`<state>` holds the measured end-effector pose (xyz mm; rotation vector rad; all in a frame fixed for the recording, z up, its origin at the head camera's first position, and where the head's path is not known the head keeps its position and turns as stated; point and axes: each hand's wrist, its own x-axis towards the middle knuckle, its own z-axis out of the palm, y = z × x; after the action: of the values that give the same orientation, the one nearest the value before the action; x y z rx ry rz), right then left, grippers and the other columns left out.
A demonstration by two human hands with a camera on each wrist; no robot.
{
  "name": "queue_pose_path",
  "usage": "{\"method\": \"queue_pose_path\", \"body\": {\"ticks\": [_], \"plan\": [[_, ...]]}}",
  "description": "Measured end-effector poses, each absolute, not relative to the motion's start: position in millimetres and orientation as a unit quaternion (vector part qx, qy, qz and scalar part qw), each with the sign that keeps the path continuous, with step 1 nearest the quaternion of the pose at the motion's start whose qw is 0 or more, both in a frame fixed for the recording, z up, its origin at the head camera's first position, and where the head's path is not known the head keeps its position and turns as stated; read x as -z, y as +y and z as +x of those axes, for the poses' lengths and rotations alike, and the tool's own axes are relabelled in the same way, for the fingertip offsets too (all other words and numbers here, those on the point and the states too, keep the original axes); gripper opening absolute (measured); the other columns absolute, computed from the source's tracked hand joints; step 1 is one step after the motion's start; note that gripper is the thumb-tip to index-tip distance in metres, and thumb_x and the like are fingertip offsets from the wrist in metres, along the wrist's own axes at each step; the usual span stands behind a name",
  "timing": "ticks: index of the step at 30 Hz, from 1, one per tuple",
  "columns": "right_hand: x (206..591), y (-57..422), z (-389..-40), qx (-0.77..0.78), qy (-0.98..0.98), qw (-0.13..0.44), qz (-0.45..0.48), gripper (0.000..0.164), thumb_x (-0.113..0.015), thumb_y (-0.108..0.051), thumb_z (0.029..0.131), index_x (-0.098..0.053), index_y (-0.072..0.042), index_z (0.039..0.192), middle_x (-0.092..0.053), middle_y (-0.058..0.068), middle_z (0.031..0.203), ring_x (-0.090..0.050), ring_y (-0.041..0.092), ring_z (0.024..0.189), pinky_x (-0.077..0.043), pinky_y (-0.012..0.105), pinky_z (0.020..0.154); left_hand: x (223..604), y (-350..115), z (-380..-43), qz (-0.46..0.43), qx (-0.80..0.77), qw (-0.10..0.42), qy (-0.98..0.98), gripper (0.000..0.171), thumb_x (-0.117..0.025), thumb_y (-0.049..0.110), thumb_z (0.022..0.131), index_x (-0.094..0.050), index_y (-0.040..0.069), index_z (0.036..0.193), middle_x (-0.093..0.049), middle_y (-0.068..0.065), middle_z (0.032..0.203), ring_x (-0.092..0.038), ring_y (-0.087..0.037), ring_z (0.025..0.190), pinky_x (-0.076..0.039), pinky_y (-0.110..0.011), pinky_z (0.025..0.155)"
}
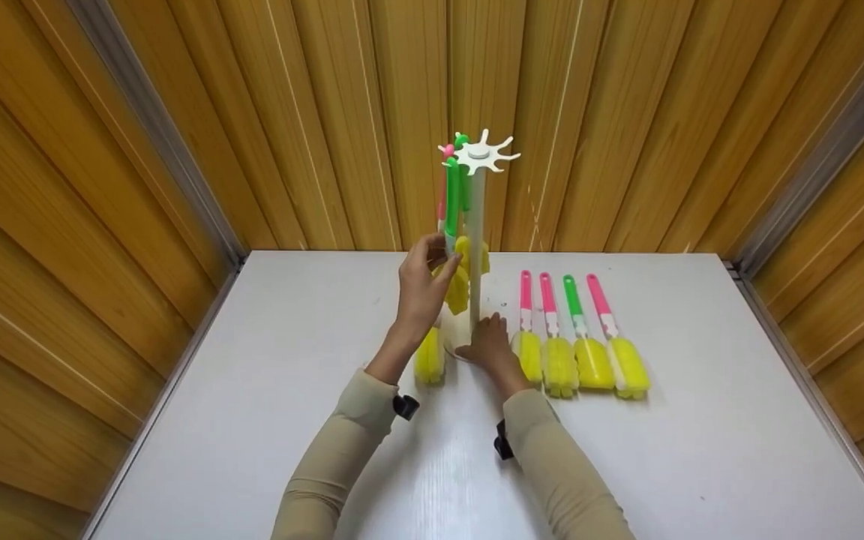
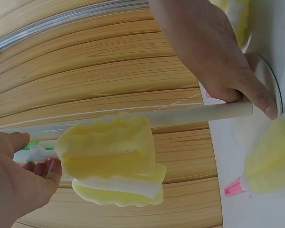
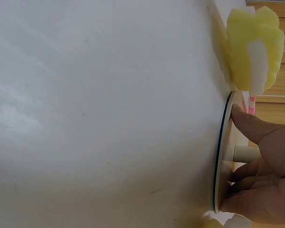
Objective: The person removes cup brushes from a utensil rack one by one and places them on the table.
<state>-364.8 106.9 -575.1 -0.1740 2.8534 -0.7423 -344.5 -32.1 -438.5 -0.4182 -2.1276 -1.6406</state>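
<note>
A white stand has a slotted star-shaped top point(image 1: 478, 154), a thin pole point(image 1: 477, 247) and a round base point(image 3: 222, 166). Near the pole, my left hand point(image 1: 424, 285) pinches the white lower part of a sponge bottle brush with a green handle point(image 1: 452, 199) and a yellow sponge head point(image 2: 107, 147). That handle's upper end is at the star-shaped top. Behind it hang a brush with a pink handle point(image 1: 442, 199) and another green one, their lower parts partly hidden. With thumb and fingers on either side of the pole, my right hand point(image 1: 490, 345) presses on the base.
Several more sponge brushes lie to the right on the white table point(image 1: 702, 465), among them a green one point(image 1: 573, 300) and a pink one at the far right point(image 1: 628, 367). Another yellow sponge head point(image 1: 430, 358) lies left of the base. Wood-patterned panels point(image 1: 372, 127) enclose the table.
</note>
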Motion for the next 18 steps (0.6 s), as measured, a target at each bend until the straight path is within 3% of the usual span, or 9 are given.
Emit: {"method": "queue_pose_path", "body": {"ticks": [18], "plan": [[580.1, 105.4, -363.3, 0.225, 0.969, 0.077, -0.069, 0.087, -0.077, -0.037, 0.091, -0.039, 0.024, 0.14, -0.032, 0.044, 0.15, -0.03, 0.054, 0.143, -0.028, 0.053, 0.12, 441.6, -37.1, -335.0, -0.153, 0.587, 0.236, -0.76, 0.03, -0.07, 0.011, 0.097, -0.063, 0.003, 0.125, -0.069, -0.008, 0.112, -0.07, -0.016, 0.099, -0.058, -0.027, 0.087]]}}
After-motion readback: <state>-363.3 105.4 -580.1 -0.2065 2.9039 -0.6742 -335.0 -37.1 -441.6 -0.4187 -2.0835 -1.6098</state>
